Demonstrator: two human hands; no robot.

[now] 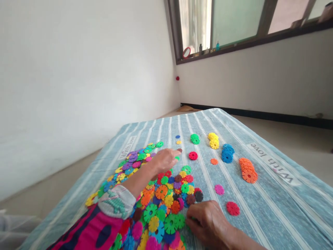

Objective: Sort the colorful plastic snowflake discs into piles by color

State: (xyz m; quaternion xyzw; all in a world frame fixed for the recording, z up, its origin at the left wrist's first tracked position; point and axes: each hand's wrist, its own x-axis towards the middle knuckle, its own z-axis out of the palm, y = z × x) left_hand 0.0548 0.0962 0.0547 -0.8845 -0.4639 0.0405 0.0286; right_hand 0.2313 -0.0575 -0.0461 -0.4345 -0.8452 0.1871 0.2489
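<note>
My left hand [168, 160] reaches over a heap of colourful plastic snowflake discs [153, 224]. Its fingertips are closed at a small brown snowflake disc [179, 150] on the cloth. A small green disc [177, 158] lies just beneath these fingers, with a small yellow disc [178, 142] and a small blue disc [177, 136] further off. My right hand [208, 222] rests at the heap's right edge with curled fingers; what they hold, if anything, is hidden. A black disc [199, 196] lies close to it.
Overlapping rows of green [195, 139], yellow [213, 141], blue [227, 153] and orange discs [249, 171] lie on the striped cloth [273, 208]. Single red [193, 156], small orange [214, 161], pink [219, 189] and crimson discs [232, 208] lie between. A white wall [85, 62] stands left.
</note>
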